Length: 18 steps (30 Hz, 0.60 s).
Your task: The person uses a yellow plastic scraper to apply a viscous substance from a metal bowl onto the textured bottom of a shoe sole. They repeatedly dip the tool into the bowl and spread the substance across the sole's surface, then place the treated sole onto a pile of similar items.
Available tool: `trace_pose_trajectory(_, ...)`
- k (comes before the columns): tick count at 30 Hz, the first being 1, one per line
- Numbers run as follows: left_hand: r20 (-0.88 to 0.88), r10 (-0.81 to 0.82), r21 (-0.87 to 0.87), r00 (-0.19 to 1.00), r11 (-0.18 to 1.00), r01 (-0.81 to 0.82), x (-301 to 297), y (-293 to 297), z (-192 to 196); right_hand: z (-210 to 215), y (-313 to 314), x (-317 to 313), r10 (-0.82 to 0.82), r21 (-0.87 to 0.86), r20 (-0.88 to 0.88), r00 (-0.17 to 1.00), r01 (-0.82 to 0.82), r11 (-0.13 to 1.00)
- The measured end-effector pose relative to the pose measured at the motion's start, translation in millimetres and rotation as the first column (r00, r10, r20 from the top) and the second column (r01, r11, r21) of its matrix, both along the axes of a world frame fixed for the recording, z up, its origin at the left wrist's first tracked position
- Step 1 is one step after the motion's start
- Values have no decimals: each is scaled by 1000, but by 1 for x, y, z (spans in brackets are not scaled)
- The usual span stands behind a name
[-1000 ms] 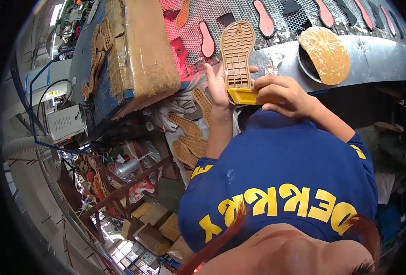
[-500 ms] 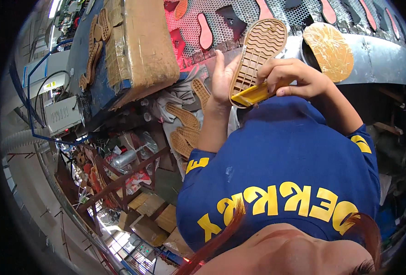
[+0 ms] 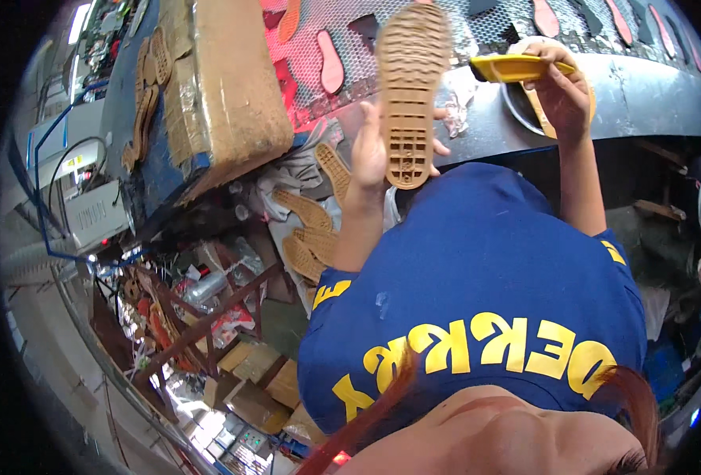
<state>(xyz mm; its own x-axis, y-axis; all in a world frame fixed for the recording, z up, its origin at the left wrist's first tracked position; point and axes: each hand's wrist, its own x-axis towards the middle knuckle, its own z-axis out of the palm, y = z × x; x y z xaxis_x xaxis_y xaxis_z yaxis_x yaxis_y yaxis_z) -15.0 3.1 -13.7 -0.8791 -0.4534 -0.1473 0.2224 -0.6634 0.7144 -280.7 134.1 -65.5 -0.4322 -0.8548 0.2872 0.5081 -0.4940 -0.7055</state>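
The left hand (image 3: 370, 150) is gripping the tan shoe sole (image 3: 410, 87) by its heel, fingers wrapped behind it, tread up, while the right hand (image 3: 560, 87), closed on the yellow tool (image 3: 516, 67), is now lifting clear of the sole, so that pass looks finished.

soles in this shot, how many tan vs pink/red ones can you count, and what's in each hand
Tan soles: 6, one in the left hand (held sole), one upright, loose pile
Pink or red insole shapes on the mesh: 5
Yellow tool in the right hand: 1
Total: 12, counting only what is clearly visible
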Motion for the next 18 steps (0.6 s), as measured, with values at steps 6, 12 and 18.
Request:
trace_pose_trajectory(6, -273, 353, -275, 895, 863, -424, 4, -5, -9, -71, 44, -4, 323, 403, -915, 242, 505, 763)
trace_pose_trajectory(12, -244, 428, -341, 870, 802, -491, 13, -30, -13, -159, 49, 4, 153, 70, -988, -26, 806, 588)
trace_pose_trajectory(18, -181, 454, -555, 872, 685, -472, 15, -27, -17, -183, 43, 22, 188, -42, -972, -145, 885, 463)
